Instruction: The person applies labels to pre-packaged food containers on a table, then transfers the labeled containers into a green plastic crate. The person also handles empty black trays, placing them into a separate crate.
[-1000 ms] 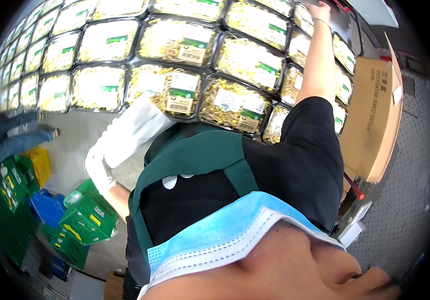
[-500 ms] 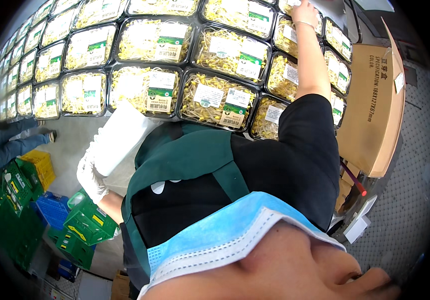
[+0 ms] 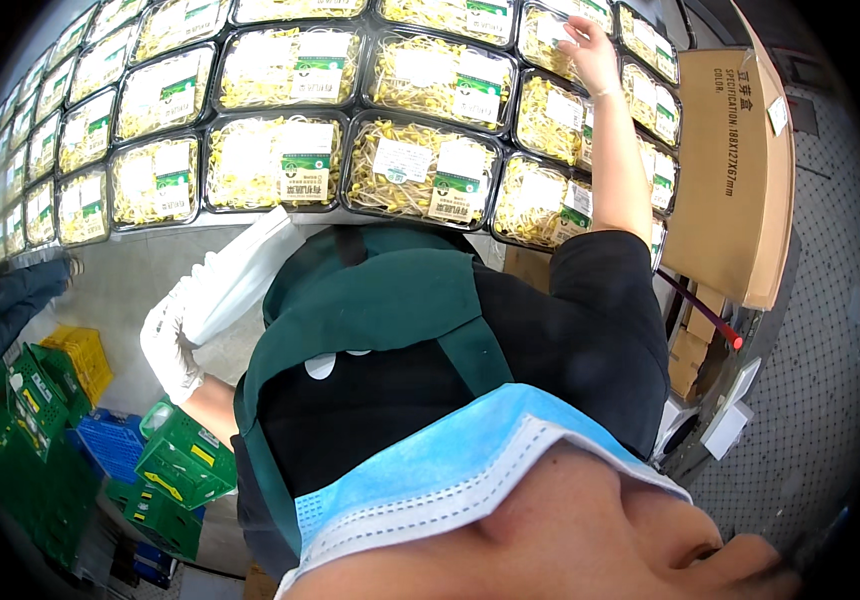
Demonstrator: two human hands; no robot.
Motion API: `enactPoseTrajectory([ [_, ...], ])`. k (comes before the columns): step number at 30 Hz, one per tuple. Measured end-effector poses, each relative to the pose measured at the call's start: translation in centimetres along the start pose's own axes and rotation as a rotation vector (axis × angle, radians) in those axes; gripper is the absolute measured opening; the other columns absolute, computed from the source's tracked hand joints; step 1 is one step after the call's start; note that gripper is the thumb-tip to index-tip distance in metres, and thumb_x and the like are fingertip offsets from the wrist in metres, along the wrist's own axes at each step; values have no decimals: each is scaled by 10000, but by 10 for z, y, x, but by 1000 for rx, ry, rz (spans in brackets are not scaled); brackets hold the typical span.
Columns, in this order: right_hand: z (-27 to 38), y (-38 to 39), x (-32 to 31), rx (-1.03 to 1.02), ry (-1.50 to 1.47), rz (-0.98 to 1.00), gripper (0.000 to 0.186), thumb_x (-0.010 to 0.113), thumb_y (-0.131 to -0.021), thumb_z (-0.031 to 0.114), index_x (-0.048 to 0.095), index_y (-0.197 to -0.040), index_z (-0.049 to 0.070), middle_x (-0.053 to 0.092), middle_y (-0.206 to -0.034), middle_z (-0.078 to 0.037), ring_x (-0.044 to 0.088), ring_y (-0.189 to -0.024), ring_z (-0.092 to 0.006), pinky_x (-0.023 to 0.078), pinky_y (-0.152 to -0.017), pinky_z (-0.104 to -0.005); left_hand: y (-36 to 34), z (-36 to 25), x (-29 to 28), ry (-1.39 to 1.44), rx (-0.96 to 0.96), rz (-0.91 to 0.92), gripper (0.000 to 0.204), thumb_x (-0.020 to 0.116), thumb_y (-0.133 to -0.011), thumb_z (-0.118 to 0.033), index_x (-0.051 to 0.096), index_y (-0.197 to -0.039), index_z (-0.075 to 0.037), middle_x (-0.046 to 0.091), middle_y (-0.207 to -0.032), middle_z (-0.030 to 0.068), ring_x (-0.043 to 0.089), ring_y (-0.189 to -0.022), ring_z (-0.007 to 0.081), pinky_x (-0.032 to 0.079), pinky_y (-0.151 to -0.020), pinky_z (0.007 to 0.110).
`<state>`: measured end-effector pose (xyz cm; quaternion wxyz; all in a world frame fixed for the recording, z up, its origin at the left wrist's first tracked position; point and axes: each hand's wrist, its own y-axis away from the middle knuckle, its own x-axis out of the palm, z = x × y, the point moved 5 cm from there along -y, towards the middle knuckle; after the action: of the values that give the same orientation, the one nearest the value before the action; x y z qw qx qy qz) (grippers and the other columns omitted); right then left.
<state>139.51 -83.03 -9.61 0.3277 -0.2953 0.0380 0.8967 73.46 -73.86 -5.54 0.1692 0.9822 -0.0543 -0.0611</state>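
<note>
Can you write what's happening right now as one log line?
left hand: gloved, holds flat white thing | right hand: bare, over sprout packs, contact unclear

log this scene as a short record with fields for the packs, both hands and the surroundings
sprout packs: dark-rimmed, in rows, with labels
left hand: white-gloved, holding a white item, kind unclear
right hand: bare, over the sprout packs, contact unclear
picture right: brown cardboard box
picture lower left: green crates, blue crate, yellow crate
</note>
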Motion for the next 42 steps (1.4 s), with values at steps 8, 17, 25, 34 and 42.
enactPoseTrajectory([
  [8, 21, 20, 21, -270, 572, -265, 297, 575, -678, 70, 527, -972, 69, 497, -1011, -115, 514, -905, -260, 431, -782, -307, 5, -1, -11, -11, 34, -26, 199, 583, -719, -81, 565, -865, 53, 583, -831, 93, 535, -751, 144, 411, -706, 251],
  [17, 0, 12, 7, -113, 732, -320, 384, 595, -699, 242, 505, -1039, 87, 428, -1106, -143, 408, -1045, -270, 351, -867, -358, 18, 6, -33, 11, 46, -49, 199, 580, -725, -87, 564, -865, 54, 585, -831, 95, 534, -753, 144, 400, -720, 249],
  [25, 26, 28, 4, 288, 759, -172, 596, 483, -705, 523, 455, -1141, 118, 385, -1195, -174, 351, -1110, -292, 238, -938, -400, 11, -1, -25, 20, 73, 18, 207, 572, -702, -63, 562, -864, 66, 587, -861, 124, 540, -799, 179, 397, -758, 268],
  [34, 177, 81, 71, -219, -218, 44, 303, 552, -779, 166, 492, -1029, 7, 559, -955, -90, 527, -867, -145, 414, -773, -258, -18, -47, 92, -86, 234, 640, 334, 569, -741, -196, 515, -1007, -2, 510, -994, 76, 469, -900, 158, 373, -780, 267],
  [42, 307, 208, 202, -693, 204, 527, 296, 521, -769, 203, 486, -1017, 47, 521, -911, -134, 514, -859, -283, 422, -738, -335, -7, -33, 115, 179, 209, 682, 154, 527, -781, -39, 565, -928, -15, 563, -839, -3, 470, -726, 49, 381, -652, 173],
])
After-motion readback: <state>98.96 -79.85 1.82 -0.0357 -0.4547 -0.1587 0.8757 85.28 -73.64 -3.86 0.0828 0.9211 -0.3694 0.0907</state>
